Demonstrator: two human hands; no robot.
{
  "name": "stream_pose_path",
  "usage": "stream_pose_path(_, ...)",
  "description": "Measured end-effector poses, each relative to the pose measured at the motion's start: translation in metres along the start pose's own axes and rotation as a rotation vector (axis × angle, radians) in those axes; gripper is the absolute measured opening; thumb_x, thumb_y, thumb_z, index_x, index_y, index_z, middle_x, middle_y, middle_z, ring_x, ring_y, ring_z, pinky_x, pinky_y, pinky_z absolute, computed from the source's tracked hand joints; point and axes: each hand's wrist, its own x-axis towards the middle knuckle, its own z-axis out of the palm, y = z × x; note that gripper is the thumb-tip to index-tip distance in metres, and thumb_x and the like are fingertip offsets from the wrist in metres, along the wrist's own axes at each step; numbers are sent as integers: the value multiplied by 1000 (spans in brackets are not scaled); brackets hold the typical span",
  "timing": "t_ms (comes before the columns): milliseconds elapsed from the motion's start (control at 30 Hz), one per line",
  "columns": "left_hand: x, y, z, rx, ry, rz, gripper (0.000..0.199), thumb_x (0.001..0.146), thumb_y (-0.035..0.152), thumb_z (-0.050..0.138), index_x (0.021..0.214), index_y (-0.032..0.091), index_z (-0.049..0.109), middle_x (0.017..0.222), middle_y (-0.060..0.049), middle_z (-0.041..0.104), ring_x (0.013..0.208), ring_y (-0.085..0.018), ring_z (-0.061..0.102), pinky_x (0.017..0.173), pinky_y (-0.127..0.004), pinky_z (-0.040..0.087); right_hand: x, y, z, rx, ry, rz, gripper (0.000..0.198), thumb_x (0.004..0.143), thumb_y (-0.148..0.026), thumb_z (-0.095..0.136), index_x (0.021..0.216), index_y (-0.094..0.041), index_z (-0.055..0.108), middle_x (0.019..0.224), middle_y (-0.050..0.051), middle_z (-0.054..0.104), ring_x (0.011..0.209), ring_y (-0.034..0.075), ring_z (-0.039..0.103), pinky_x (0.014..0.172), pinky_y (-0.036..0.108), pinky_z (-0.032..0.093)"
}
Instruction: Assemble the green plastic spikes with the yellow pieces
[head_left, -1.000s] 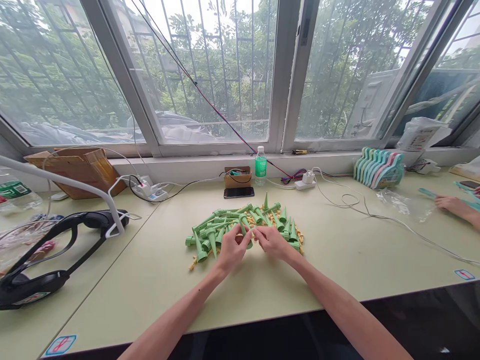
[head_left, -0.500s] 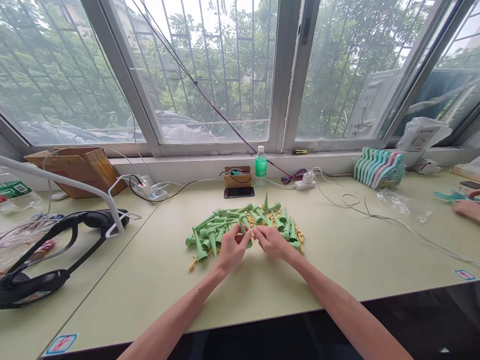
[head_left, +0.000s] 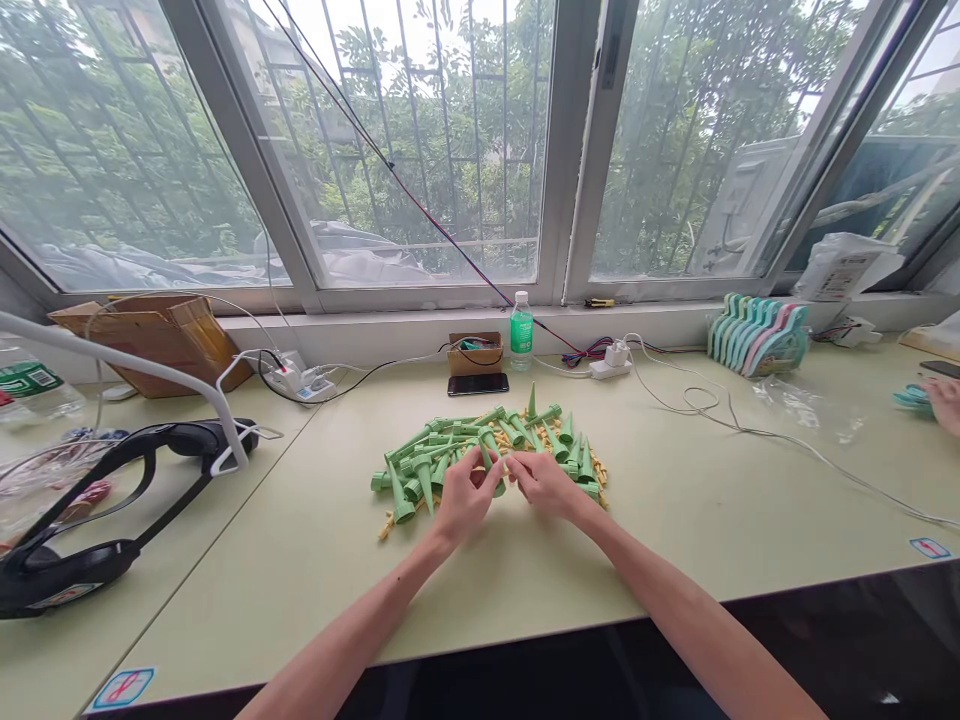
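Note:
Close in front of me, my left hand [head_left: 466, 495] is closed around a green plastic watering spike [head_left: 486, 458], which tilts between thumb and fingers. Right beside it, my right hand [head_left: 546, 482] is pinched, its fingertips almost meeting the left ones at the spike's side. Whatever small piece lies in that pinch is hidden by the fingers. Both hands are over the near side of a loose pile of green spikes [head_left: 424, 478] with ribbed caps. Small yellow plastic pieces [head_left: 598, 470] lie under and among the spikes, many partly covered.
Behind the pile are a phone [head_left: 478, 384], a small cardboard box [head_left: 475, 355] and a bottle [head_left: 521, 335]. Black headgear [head_left: 127, 500] lies left. To the right are a cable [head_left: 795, 440], clothes hangers [head_left: 759, 335] and another person's hand [head_left: 945, 402] on a teal item.
My hands hold almost the same pose at the pile. At the far right, the other person's hand and the teal item have shifted right.

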Motion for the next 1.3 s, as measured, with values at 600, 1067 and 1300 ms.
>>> stream_pose_path(600, 0, 7, 2, -58, 38, -15, 31, 80, 45, 65, 80, 15, 58, 63, 1, 56, 48, -9, 54, 41, -19, 35, 0, 0, 0, 3, -11, 8, 39, 99, -38, 34, 68, -19, 48, 53, -3, 45, 54, 12, 44, 58, 24, 35)
stream_pose_path(1067, 0, 5, 2, -60, 39, -3, 29, 81, 44, 64, 81, 16, 58, 65, 0, 59, 53, -12, 58, 44, -20, 40, 0, 0, 0, 19, -21, 17, 37, 99, -37, 35, 71, -19, 51, 54, -2, 49, 53, 13, 47, 59, 25, 37)
stream_pose_path(1300, 0, 7, 2, -55, 35, -5, 28, 82, 43, 63, 81, 16, 58, 66, 0, 60, 54, -12, 59, 45, -20, 41, 0, -2, -1, 26, -34, 20, 34, 99, -34, 35, 72, -19, 49, 52, -3, 47, 50, 12, 45, 57, 25, 36)
